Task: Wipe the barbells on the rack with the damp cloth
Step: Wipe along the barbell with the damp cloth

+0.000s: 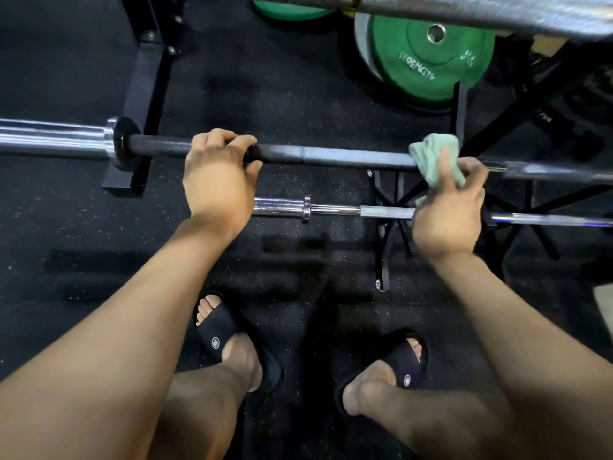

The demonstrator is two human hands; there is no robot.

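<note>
A dark barbell [331, 156] runs across the view at hip height, with a chrome sleeve and collar at its left end. My left hand [217, 175] grips its shaft just right of the collar, fingers curled over the top. My right hand [447, 210] holds a light green cloth [434, 157] wrapped over the shaft further right, thumb pressing on the cloth. Below lies a thinner chrome barbell [335, 210], partly hidden by both hands. A third, silver bar [464, 9] crosses the top edge, blurred.
The black rack frame [391, 227] stands under the bars on the right, and a black upright post base [142, 88] at the left. Green weight plates [431, 58] lean at the back. My feet in black slides [219, 330] stand on the dark speckled rubber floor.
</note>
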